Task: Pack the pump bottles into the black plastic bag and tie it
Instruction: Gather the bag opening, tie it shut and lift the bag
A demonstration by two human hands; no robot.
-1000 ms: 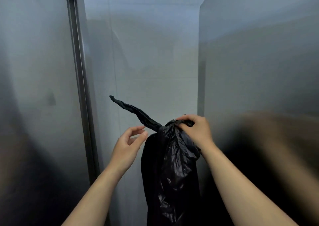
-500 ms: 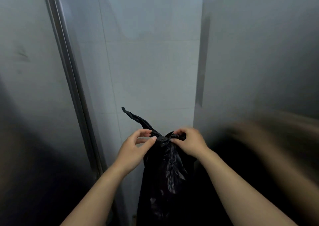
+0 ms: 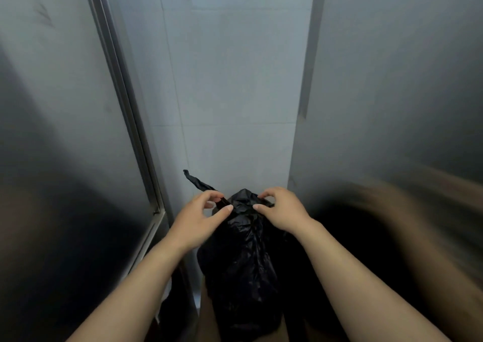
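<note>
A full black plastic bag (image 3: 243, 263) stands upright low in the middle of the head view, its neck gathered at the top. My left hand (image 3: 198, 219) pinches one twisted strip of the neck, whose free end (image 3: 194, 181) sticks up to the left. My right hand (image 3: 281, 211) pinches the other side of the gathered neck. No pump bottles show; the bag hides whatever is inside.
A pale tiled wall (image 3: 230, 93) rises straight ahead. A metal-framed glass panel (image 3: 122, 93) closes the left side and a shiny grey panel (image 3: 392, 93) closes the right, reflecting my arm. The bag sits in the narrow gap between them.
The view tilted down and the bag sank lower. My left hand, open beside the twisted strip a second ago, has closed on it; both hands now pinch the neck close together.
</note>
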